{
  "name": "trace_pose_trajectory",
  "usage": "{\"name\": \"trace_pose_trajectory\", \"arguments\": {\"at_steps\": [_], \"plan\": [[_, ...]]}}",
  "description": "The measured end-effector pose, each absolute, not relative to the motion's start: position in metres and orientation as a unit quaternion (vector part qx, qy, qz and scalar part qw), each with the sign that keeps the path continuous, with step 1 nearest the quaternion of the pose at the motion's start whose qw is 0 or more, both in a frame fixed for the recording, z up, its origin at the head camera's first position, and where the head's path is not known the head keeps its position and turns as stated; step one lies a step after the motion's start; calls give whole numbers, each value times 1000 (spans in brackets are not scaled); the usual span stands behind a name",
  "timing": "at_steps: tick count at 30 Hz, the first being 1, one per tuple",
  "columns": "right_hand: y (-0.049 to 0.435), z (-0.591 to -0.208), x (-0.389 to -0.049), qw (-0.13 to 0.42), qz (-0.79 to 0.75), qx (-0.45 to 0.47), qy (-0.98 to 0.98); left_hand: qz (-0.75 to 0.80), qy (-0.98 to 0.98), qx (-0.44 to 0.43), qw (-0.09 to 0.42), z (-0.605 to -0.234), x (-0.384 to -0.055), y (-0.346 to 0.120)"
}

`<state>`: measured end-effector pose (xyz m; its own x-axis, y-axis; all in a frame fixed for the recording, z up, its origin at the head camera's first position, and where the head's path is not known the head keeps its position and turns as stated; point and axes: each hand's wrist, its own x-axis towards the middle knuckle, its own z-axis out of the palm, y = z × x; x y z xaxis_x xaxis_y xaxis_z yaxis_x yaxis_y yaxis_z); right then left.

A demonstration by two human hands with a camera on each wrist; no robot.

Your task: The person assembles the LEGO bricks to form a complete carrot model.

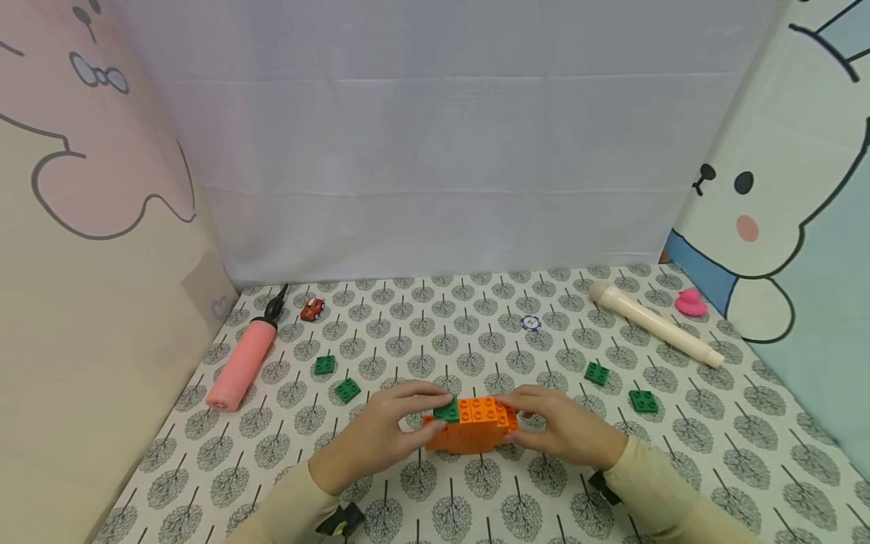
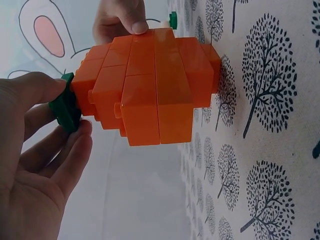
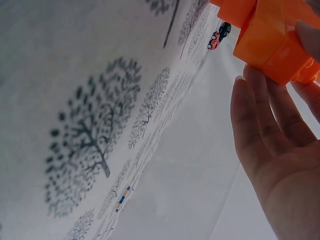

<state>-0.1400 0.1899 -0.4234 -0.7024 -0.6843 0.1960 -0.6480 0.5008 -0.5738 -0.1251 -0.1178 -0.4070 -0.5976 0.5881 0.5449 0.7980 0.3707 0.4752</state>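
Note:
A stepped structure of orange toy building bricks stands on the table between both hands. My left hand pinches a green building brick between thumb and fingers at the structure's upper left. In the left wrist view the green brick meets the orange bricks at a slight tilt; whether it is pressed on I cannot tell. With thumb and fingers, my right hand holds the structure's right end. Its fingers touch the orange bricks in the right wrist view, where the green brick is out of sight.
Loose green bricks lie left and right of the hands. Farther out are a pink pump, a red toy car, a poker chip, a cream baton-like stick and a pink rubber duck.

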Motion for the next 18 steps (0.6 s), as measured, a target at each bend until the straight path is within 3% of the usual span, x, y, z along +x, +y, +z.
{"name": "trace_pose_trajectory", "arguments": {"at_steps": [5, 18], "plan": [[190, -424, -141, 27, -320, -385, 865, -366, -826, -412, 119, -405, -125, -117], [191, -427, -142, 25, -332, -392, 857, -293, -831, -455, 130, -394, -128, -116]]}}
